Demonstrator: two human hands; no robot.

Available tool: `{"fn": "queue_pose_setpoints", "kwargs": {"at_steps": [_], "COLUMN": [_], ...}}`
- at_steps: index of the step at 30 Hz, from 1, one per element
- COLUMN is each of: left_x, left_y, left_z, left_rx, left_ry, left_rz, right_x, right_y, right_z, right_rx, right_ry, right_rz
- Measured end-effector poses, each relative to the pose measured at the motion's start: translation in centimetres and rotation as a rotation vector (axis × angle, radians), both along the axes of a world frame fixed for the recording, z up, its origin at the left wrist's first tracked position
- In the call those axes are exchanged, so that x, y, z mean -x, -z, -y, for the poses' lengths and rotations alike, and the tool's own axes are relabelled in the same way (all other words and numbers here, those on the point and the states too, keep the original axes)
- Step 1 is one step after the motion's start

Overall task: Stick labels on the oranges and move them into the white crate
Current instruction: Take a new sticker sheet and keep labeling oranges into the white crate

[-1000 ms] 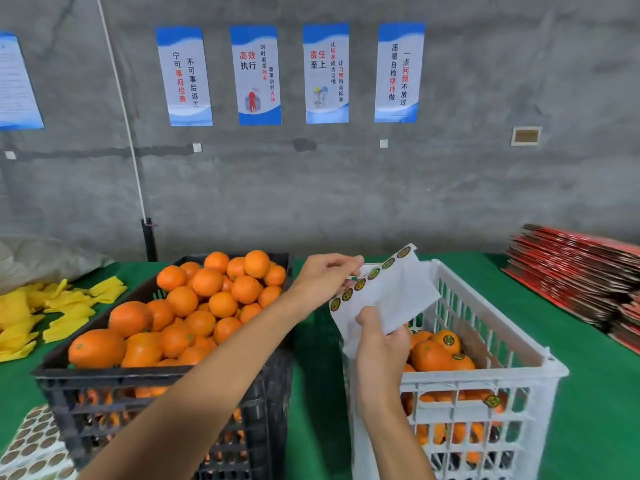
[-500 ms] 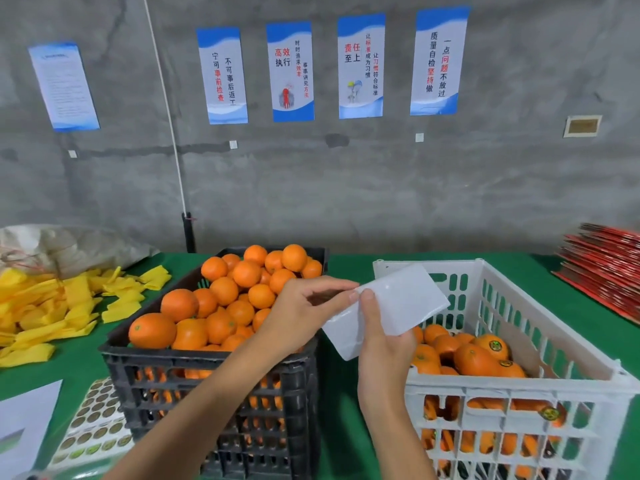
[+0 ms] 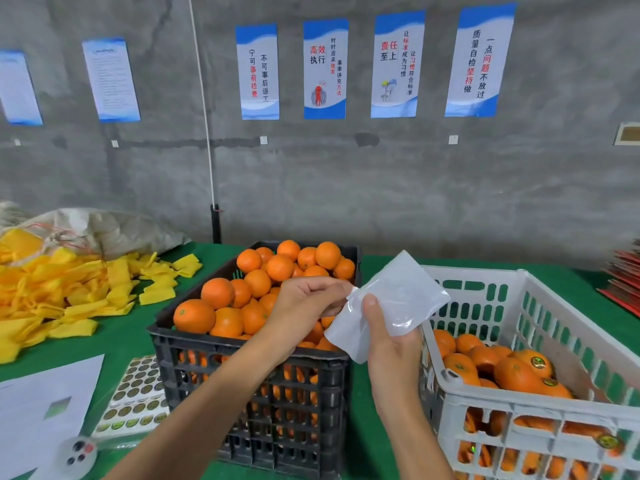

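Roughly midway I'd say: my right hand point(image 3: 388, 336) grips the label backing sheet point(image 3: 391, 303), left hand point(image 3: 304, 301) pinching its edge, black crate point(image 3: 249, 355) heaped with unlabeled oranges point(image 3: 221, 292), labeled oranges point(image 3: 512, 372) in the white crate point(image 3: 533, 417) alongside.

Glossy white label backing sheet point(image 3: 391, 303), centre frame; black crate point(image 3: 249, 368) and white crate point(image 3: 526, 414) moulded plastic lattice; green cloth tabletop point(image 3: 117, 337) matt; rough concrete wall point(image 3: 346, 188).
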State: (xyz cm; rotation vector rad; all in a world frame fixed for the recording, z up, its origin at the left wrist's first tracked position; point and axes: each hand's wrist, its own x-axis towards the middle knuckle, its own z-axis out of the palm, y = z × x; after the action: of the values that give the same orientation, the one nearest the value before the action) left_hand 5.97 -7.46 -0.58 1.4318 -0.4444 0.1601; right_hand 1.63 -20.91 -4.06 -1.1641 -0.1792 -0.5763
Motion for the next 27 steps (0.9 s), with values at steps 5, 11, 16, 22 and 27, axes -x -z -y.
{"fn": "queue_pose_setpoints", "kwargs": {"at_steps": [5, 11, 16, 22, 27], "left_x": [-1.8, -4.1, -5.9, -7.2, -6.8], "left_y": [-0.3, -1.6, -1.7, -1.2, -1.1], "left_z": [-4.4, -14.2, -18.4, -17.4, -17.5], "left_rx": [-0.132, -0.795, -1.462, -1.744, -1.710], "left_ry": [-0.275, -0.897, -1.100, -1.014, -0.962], "left_rz": [0.079, 0.386, 0.350, 0.233, 0.155], "right_x": [-1.3, -2.9, -3.1, -3.3, -3.2], "right_y": [0.3, -0.9, -0.9, -0.7, -0.5], "right_z": [-1.7, -4.1, -4.8, -4.6, -4.5], "right_rx": [-0.032, 0.035, 0.013, 0.004, 0.013], "right_ry": [-0.067, -0.099, -0.090, -0.082, -0.080], "right_rz": [-0.067, -0.105, -0.113, -0.120, -0.123]}}
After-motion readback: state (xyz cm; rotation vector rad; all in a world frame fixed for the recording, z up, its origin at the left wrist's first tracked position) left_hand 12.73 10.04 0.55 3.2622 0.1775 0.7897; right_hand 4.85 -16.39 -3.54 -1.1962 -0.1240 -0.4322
